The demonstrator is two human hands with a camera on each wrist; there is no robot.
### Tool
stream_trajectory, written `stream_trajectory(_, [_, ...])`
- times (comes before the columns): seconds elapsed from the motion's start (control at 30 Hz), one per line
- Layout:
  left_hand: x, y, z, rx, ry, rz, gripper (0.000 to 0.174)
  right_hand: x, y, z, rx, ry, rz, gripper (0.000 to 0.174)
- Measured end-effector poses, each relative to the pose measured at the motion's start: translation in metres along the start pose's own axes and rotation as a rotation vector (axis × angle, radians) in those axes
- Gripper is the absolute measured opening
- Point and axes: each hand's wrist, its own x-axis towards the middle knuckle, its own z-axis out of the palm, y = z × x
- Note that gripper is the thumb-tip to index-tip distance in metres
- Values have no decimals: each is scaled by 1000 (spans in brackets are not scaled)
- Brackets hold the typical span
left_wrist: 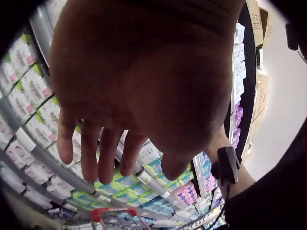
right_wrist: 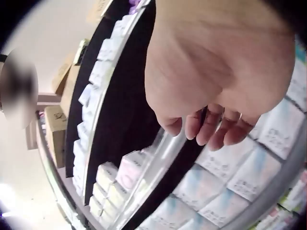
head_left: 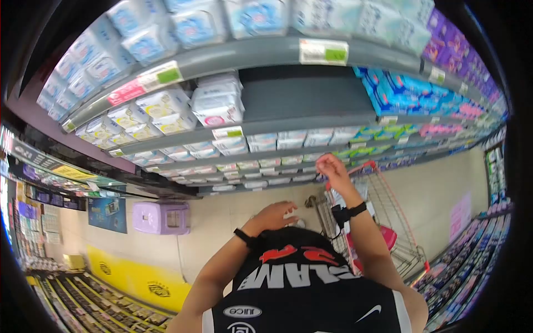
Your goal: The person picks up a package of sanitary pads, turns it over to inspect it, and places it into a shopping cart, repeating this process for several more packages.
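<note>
In the head view the left hand (head_left: 272,215) hangs in front of the black shirt, fingers loosely spread and holding nothing. The left wrist view shows that palm (left_wrist: 139,81) with its fingers relaxed. The right hand (head_left: 334,171) is raised near the shopping cart (head_left: 388,191), between the body and the shelves. Up close in the right wrist view, the right hand (right_wrist: 218,72) has loosely bent fingers with nothing in them. White packs (right_wrist: 254,167) on a shelf are visible beyond it.
Shelves of white packs (head_left: 216,108) and blue packs (head_left: 400,91) stretch across the front, with a bare dark section (head_left: 300,94) between them. A purple stool (head_left: 161,217) stands on the floor at left. More stocked shelves (head_left: 466,266) stand at right.
</note>
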Motion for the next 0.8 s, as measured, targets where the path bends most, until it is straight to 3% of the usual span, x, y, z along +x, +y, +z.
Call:
stream_trajectory(0.17, [-41, -22, -30, -52, 137, 8, 39, 72, -81, 65, -131, -132, -307, 10])
stream_trajectory(0.33, [-77, -48, -46, -137, 241, -66, 39, 137, -145, 107, -299, -172, -436, 9])
stream_trajectory(0.43, [-98, -62, -53, -166, 256, -89, 38, 190, -159, 117, -279, -152, -278, 8])
stream_trajectory(0.57, [-121, -79, -69, -191, 310, -89, 42, 260, -159, 130, -406, -33, 58, 33])
stream_trajectory(0.6, [-127, -83, -72, -182, 322, -97, 42, 271, -157, 139, -494, -66, 30, 43])
stream_trajectory(0.8, [-155, -109, -89, -230, 313, -156, 42, 298, -159, 167, -624, -69, 218, 36])
